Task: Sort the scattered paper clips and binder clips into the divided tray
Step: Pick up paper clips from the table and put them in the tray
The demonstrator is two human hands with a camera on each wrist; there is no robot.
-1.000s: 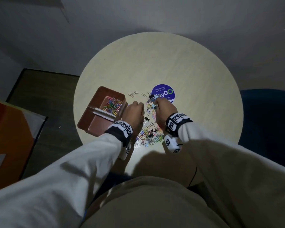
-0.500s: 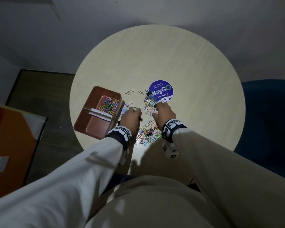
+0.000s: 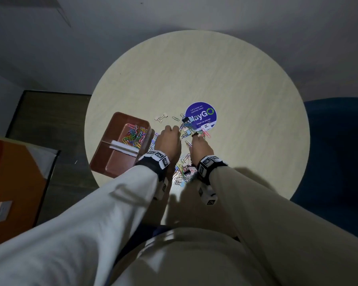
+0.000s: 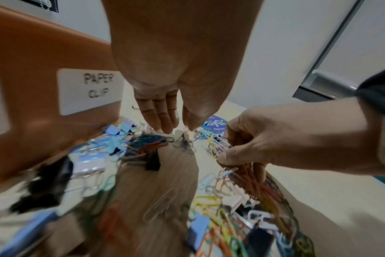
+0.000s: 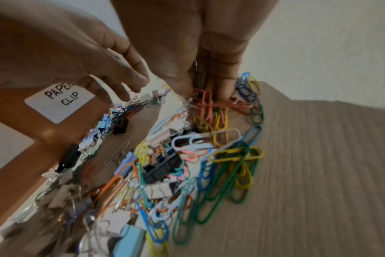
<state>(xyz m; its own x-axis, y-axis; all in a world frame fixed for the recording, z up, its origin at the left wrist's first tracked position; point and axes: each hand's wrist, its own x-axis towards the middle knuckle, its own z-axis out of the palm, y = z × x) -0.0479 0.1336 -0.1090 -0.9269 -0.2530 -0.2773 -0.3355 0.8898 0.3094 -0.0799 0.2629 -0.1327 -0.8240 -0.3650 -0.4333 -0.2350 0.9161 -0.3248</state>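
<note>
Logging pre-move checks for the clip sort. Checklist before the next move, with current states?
1. right hand grip on paper clips: ok, bunch pinched.
2. left hand free: ok, fingers straight over the pile.
3. Target compartment marked: ok, label on the tray reads PAPER CLIP.
4. Bunch holds only paper clips: cannot tell.
5. Path to tray: not ok, left hand sits between.

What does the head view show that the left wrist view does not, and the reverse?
Only the head view shows inside the tray: coloured paper clips fill the far compartment, the near one looks bare. It also shows the purple sticker whole.

Only the left wrist view shows the PAPER CLIP label on the tray wall, and the right hand holding a bunch of paper clips.

Both show the left hand over the mixed pile.
</note>
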